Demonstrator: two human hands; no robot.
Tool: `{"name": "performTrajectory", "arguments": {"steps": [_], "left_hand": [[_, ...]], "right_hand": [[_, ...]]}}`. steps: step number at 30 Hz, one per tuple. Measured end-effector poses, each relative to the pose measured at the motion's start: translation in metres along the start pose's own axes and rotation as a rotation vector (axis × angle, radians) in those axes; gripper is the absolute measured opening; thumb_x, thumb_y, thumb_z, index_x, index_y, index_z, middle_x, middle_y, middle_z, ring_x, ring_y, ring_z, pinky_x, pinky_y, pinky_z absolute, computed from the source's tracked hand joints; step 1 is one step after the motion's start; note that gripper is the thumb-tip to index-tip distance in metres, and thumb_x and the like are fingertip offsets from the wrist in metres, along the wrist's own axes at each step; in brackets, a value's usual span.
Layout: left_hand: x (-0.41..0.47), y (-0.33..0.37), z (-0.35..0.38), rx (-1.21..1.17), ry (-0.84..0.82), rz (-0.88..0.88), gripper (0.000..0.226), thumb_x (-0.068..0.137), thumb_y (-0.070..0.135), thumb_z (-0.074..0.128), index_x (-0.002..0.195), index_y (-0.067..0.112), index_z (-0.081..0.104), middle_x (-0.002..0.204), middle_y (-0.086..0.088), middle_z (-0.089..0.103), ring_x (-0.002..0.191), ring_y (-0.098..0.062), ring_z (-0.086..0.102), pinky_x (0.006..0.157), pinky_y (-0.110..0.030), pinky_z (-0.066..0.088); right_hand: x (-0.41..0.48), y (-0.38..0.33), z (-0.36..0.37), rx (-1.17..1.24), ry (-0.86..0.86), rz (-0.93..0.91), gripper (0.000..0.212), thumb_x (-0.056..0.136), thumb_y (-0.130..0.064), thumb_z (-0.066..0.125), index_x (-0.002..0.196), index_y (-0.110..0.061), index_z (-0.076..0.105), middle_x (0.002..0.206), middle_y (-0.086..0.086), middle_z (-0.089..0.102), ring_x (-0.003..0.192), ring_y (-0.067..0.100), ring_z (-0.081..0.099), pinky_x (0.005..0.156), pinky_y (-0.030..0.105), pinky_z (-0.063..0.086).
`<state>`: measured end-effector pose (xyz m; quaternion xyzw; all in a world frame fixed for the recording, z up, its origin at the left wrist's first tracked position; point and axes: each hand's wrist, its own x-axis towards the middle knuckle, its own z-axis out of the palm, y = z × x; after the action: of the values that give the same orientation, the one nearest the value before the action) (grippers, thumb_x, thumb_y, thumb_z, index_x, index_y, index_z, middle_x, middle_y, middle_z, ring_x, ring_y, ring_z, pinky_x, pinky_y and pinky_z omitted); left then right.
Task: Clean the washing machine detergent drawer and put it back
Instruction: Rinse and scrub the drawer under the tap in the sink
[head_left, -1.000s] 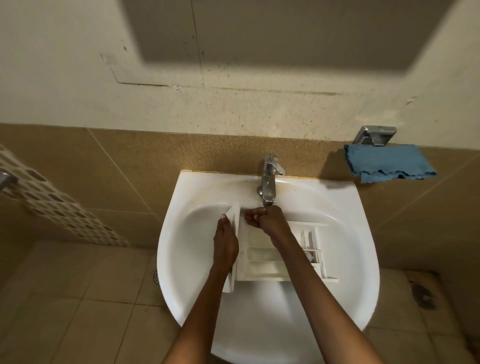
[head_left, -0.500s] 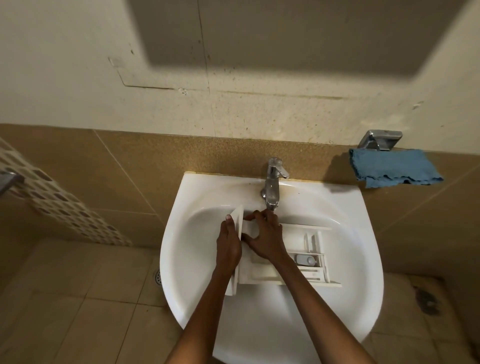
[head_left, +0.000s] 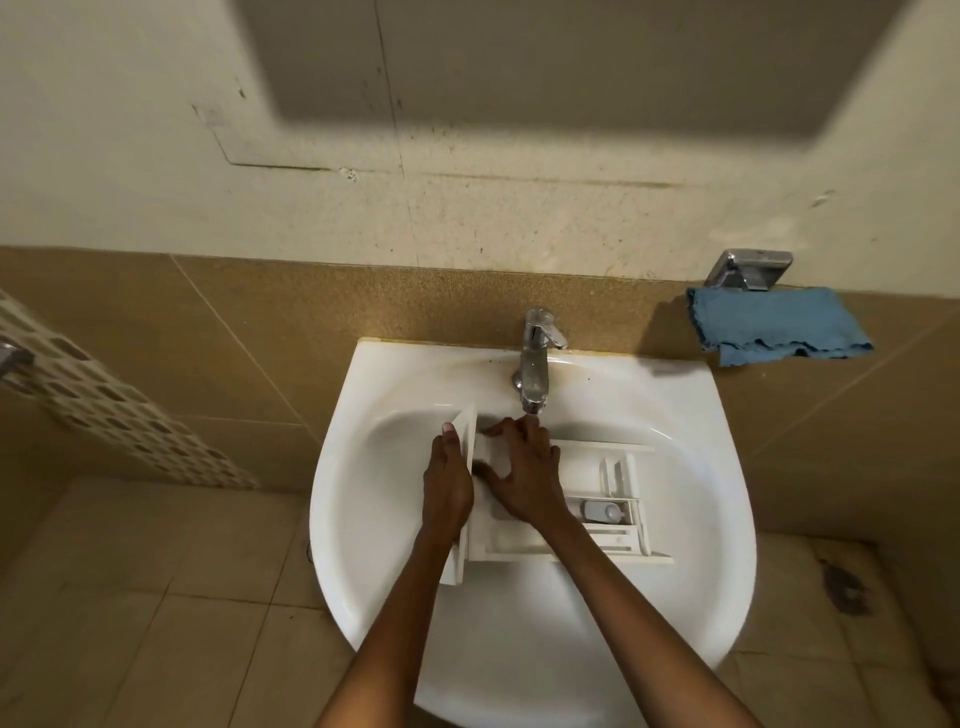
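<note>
A white detergent drawer (head_left: 613, 488) lies across the white sink (head_left: 363, 519), its front panel to the left and its compartments facing up. My left hand (head_left: 448, 483) grips the front panel from the left side, thumb at its top edge. My right hand (head_left: 524, 478) lies spread inside the drawer's left compartment, fingers pressing on the plastic just below the tap spout. A small grey insert sits in the right compartment. Whether water runs from the tap, I cannot tell.
A chrome tap (head_left: 535, 364) stands at the back of the sink. A blue cloth (head_left: 774, 325) hangs from a metal holder (head_left: 748, 269) on the tiled wall at the right. Tiled floor lies below, with a dark stain at the right.
My right hand has opened from a curled pose under the tap and moved down into the drawer's left compartment. My left hand keeps its hold on the front panel.
</note>
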<state>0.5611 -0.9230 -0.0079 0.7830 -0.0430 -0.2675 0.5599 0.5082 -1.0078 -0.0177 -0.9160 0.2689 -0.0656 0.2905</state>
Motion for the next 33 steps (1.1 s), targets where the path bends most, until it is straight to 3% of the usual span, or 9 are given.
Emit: {"name": "performTrajectory", "arguments": {"steps": [3,7,11,13,16,19,26,29,33], "left_hand": [[0.001,0.0,0.0,0.016,0.002,0.003,0.056,0.1,0.045,0.012,0.143,0.017,0.033,0.145,-0.011,0.04,0.134,-0.026,0.037,0.112,-0.036,0.025],[0.002,-0.001,0.0,0.019,0.003,-0.015,0.057,0.099,0.047,0.012,0.143,0.018,0.034,0.145,-0.011,0.042,0.133,-0.027,0.038,0.112,-0.038,0.026],[0.001,0.0,0.001,0.03,0.01,-0.032,0.057,0.099,0.047,0.012,0.145,0.019,0.03,0.149,-0.01,0.036,0.137,-0.029,0.034,0.114,-0.041,0.022],[0.001,0.002,0.001,0.025,0.009,-0.028,0.057,0.099,0.047,0.012,0.146,0.018,0.03,0.149,-0.01,0.036,0.137,-0.029,0.034,0.114,-0.039,0.022],[-0.002,0.003,0.0,0.014,0.002,-0.021,0.055,0.1,0.044,0.013,0.145,0.016,0.031,0.147,-0.01,0.039,0.135,-0.028,0.036,0.113,-0.037,0.025],[-0.002,0.003,0.0,0.02,-0.002,-0.025,0.055,0.1,0.044,0.013,0.144,0.017,0.031,0.146,-0.01,0.04,0.135,-0.028,0.037,0.113,-0.038,0.025],[-0.004,0.006,0.0,0.032,-0.012,-0.03,0.056,0.1,0.045,0.012,0.146,0.017,0.027,0.151,-0.009,0.033,0.139,-0.028,0.031,0.115,-0.039,0.019],[-0.003,0.007,0.001,0.038,-0.011,-0.043,0.058,0.099,0.047,0.013,0.146,0.018,0.027,0.151,-0.01,0.033,0.139,-0.029,0.031,0.115,-0.041,0.019],[-0.002,0.005,0.001,0.04,-0.011,-0.059,0.059,0.098,0.048,0.013,0.147,0.017,0.027,0.149,-0.01,0.035,0.137,-0.03,0.035,0.115,-0.043,0.022]], "right_hand": [[0.004,-0.008,0.003,-0.05,0.071,0.042,0.043,0.087,-0.046,0.049,0.118,-0.017,0.05,0.125,0.008,0.042,0.12,0.027,0.039,0.09,0.036,0.032],[-0.011,0.0,0.002,-0.13,-0.029,-0.054,0.092,0.059,-0.069,0.023,0.134,-0.018,0.039,0.131,0.008,0.038,0.12,0.027,0.039,0.09,0.036,0.032],[-0.028,0.01,0.009,-0.158,-0.161,-0.135,0.111,0.053,-0.079,0.027,0.145,-0.016,0.023,0.142,0.008,0.03,0.128,0.027,0.032,0.1,0.039,0.029],[-0.021,0.013,0.008,-0.095,-0.126,-0.081,0.107,0.054,-0.079,0.03,0.139,-0.014,0.032,0.136,0.007,0.037,0.124,0.026,0.036,0.095,0.036,0.03],[-0.013,0.01,0.011,-0.028,0.06,-0.043,0.078,0.068,-0.07,0.034,0.111,-0.008,0.054,0.11,0.009,0.054,0.102,0.029,0.052,0.077,0.032,0.029],[-0.019,0.007,0.018,-0.074,0.12,-0.08,0.069,0.07,-0.065,0.038,0.103,-0.007,0.057,0.102,0.009,0.056,0.092,0.029,0.056,0.073,0.033,0.032],[-0.024,0.013,-0.003,-0.157,-0.226,-0.145,0.11,0.047,-0.083,0.033,0.131,-0.011,0.035,0.129,0.001,0.04,0.12,0.021,0.037,0.093,0.033,0.027],[-0.022,0.008,-0.004,-0.081,-0.239,-0.057,0.107,0.044,-0.08,0.043,0.128,-0.014,0.038,0.127,-0.002,0.043,0.12,0.018,0.037,0.094,0.033,0.028],[-0.022,0.01,0.003,-0.038,-0.229,0.006,0.085,0.06,-0.066,0.067,0.121,-0.013,0.041,0.121,-0.001,0.047,0.115,0.018,0.042,0.09,0.031,0.028]]}}
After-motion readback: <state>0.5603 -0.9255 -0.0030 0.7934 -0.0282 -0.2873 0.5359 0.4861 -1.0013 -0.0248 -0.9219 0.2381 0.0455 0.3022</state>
